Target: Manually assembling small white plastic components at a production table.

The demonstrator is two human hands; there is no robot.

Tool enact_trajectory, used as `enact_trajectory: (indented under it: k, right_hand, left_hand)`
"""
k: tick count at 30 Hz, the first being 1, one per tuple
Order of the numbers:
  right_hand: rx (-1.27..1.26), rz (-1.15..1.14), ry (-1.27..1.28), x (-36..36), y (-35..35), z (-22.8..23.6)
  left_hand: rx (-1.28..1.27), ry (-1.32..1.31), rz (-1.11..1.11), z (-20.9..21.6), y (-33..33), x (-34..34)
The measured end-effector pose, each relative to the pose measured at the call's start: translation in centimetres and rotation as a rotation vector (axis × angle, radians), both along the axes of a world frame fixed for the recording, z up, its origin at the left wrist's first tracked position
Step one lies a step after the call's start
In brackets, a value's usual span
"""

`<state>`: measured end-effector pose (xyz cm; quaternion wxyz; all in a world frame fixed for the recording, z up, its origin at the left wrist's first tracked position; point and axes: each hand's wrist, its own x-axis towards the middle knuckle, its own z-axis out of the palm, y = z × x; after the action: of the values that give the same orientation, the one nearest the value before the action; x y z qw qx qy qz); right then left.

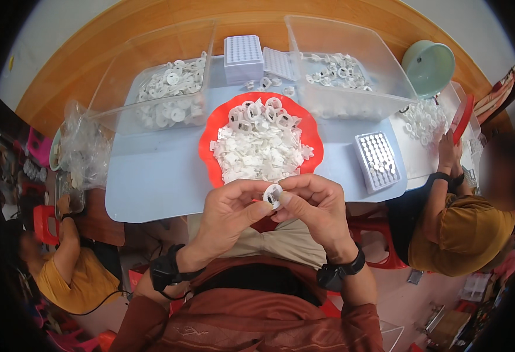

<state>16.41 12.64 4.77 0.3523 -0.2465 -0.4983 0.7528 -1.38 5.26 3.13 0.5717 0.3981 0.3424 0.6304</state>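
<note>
Two bare hands meet over the near edge of a light blue bench (152, 190), the left hand (227, 211) and the right hand (319, 214) drawn close together and both pinching a small round white part (272, 196) between thumbs and fingertips. The piece, dark at its center, is held just in front of a scalloped red dish (312, 126) heaped with white plastic pieces (260, 146). Behind the dish, a left clear bin (209, 47) and a right clear bin (386, 97) hold more white parts, with a pale lavender block (244, 73) standing between them. To the right, a pale rack (364, 171) carries rows of silver discs (378, 154), and a green basin (428, 69) sits beyond. A co-worker in a mustard top (471, 232) is seated at right, near a red object (463, 120), while another in yellow (75, 287) sits at left
</note>
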Motion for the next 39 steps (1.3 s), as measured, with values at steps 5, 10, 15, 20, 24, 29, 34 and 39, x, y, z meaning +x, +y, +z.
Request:
enact_trajectory:
  k: [5, 10, 15, 20, 24, 29, 34, 39]
  right_hand:
    - [0.139, -0.022, -0.096, 0.7, 0.2, 0.2]
    - [0.317, -0.230, -0.296, 2.4, 2.0, -0.4]
    - [0.600, -0.410, -0.569, 3.8, 4.8, -0.3]
    - [0.683, -0.489, -0.719, 4.8, 5.4, 0.8]
    - [0.754, -0.575, -0.792, 6.9, 5.4, 0.9]
    - [0.871, -0.653, -1.000, 11.9, 7.3, 0.3]
    - [0.903, -0.563, -1.175, 14.0, 7.7, 0.0]
    - [0.923, -0.579, -1.166, 14.6, 7.6, 0.4]
  left_hand:
    - [-0.050, -0.024, -0.001, -0.1, -0.1, 0.2]
    - [-0.120, -0.143, 0.045, 0.1, -0.1, 0.2]
    - [-0.136, -0.168, 0.018, 0.1, -0.3, 0.4]
    - [-0.157, -0.162, 0.024, 0.1, -0.8, 0.3]
    - [-0.156, -0.161, 0.012, -0.1, -1.0, 0.2]
    - [-0.152, -0.169, -0.009, 0.2, -1.0, 0.3]
    - [-0.163, -0.173, -0.023, -0.2, -1.2, 0.5]
    - [-0.170, -0.135, -0.011, -0.4, -1.3, 0.5]
